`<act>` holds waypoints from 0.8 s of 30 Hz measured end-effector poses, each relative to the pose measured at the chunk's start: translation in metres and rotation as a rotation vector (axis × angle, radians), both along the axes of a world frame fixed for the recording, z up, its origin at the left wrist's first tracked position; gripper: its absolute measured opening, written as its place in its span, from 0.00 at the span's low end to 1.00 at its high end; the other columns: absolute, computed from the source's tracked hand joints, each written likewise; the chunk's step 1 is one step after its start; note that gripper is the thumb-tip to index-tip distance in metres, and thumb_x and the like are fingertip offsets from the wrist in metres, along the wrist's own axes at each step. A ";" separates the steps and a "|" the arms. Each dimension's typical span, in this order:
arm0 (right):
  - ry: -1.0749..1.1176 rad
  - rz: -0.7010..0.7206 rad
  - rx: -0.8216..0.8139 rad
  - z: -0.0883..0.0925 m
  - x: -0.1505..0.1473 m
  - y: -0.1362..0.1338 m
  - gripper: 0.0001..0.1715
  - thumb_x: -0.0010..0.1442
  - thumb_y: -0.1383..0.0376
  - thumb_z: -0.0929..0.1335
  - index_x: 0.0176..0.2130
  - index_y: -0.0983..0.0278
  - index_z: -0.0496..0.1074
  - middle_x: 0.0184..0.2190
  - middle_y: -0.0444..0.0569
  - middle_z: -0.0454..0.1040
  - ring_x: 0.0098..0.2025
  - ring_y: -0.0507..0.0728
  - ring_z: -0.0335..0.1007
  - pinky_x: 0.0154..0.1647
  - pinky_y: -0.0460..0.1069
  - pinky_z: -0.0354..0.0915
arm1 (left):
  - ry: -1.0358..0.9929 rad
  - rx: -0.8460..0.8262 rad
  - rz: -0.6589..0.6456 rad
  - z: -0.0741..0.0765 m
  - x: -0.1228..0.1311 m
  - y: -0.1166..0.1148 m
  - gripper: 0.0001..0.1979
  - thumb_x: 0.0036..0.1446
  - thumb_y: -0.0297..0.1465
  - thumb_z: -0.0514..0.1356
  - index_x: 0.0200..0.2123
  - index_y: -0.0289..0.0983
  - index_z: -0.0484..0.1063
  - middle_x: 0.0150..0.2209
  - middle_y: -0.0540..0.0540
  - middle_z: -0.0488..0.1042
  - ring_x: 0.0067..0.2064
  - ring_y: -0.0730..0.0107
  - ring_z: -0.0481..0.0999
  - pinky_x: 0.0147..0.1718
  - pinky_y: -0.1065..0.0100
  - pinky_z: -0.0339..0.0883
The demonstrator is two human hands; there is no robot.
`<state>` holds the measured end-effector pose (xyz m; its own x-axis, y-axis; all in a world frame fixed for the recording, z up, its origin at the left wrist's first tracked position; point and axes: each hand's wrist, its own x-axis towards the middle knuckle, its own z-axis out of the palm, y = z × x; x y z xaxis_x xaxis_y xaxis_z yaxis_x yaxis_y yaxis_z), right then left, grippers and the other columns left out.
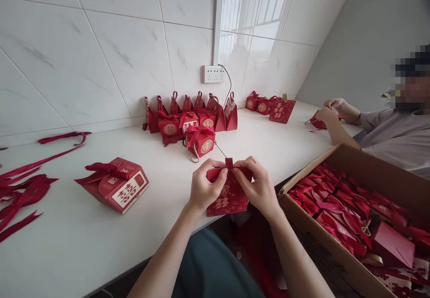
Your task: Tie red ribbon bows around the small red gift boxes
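At the table's front edge I hold a red gift box (228,197) with gold lettering. The fingers of my left hand (208,183) pinch its top edge on the left. My right hand (257,183) pinches the same edge on the right, close to the other thumb. Between my fingertips a short red ribbon loop (229,162) sticks up. Just beyond my hands stands a red box with a bow (200,141) and a gold cord handle. To the left, a larger red box with a ribbon bow (117,183) lies on the white table (161,217).
Several red boxes (169,125) stand by the tiled wall, and more (282,111) are further right. Loose red ribbons (27,195) lie at the left. A cardboard carton (319,244) full of red boxes stands at my right. A co-worker's hands (331,112) handle a red box.
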<state>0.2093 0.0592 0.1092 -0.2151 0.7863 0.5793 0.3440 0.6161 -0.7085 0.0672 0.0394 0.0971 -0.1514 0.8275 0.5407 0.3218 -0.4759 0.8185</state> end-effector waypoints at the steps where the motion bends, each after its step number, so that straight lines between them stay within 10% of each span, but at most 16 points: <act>1: 0.013 -0.025 0.008 -0.003 0.001 0.000 0.04 0.59 0.65 0.65 0.34 0.62 0.70 0.29 0.46 0.68 0.31 0.53 0.67 0.34 0.49 0.66 | -0.011 0.000 0.006 0.000 0.000 0.000 0.04 0.53 0.32 0.58 0.31 0.37 0.71 0.31 0.48 0.76 0.33 0.69 0.76 0.32 0.71 0.70; 7: 0.208 -0.020 -0.176 -0.054 0.022 -0.013 0.39 0.56 0.58 0.69 0.60 0.56 0.47 0.52 0.55 0.64 0.54 0.60 0.64 0.53 0.59 0.64 | -0.088 -0.094 -0.110 0.010 -0.003 -0.006 0.07 0.54 0.32 0.57 0.36 0.36 0.71 0.34 0.46 0.77 0.33 0.69 0.77 0.30 0.71 0.70; 16: 0.062 0.115 -0.337 -0.076 0.026 -0.024 0.32 0.59 0.58 0.67 0.58 0.60 0.54 0.56 0.55 0.64 0.56 0.60 0.62 0.58 0.58 0.59 | 0.039 -0.118 -0.199 0.049 -0.004 0.000 0.13 0.56 0.38 0.58 0.26 0.36 0.74 0.27 0.48 0.76 0.30 0.70 0.74 0.29 0.72 0.66; 21: 0.234 0.235 -0.430 -0.069 0.031 -0.024 0.29 0.57 0.55 0.69 0.55 0.59 0.60 0.55 0.53 0.67 0.57 0.61 0.63 0.57 0.56 0.60 | -0.178 -0.134 -0.070 0.050 0.006 -0.003 0.15 0.55 0.42 0.58 0.27 0.37 0.74 0.16 0.55 0.64 0.16 0.78 0.60 0.15 0.73 0.51; 24: 0.420 0.247 -0.505 -0.067 0.041 -0.034 0.32 0.55 0.53 0.69 0.56 0.56 0.59 0.56 0.51 0.66 0.57 0.61 0.63 0.55 0.56 0.63 | -0.334 -0.101 -0.024 0.050 0.011 -0.004 0.15 0.54 0.42 0.59 0.27 0.37 0.75 0.21 0.53 0.70 0.23 0.75 0.69 0.21 0.73 0.61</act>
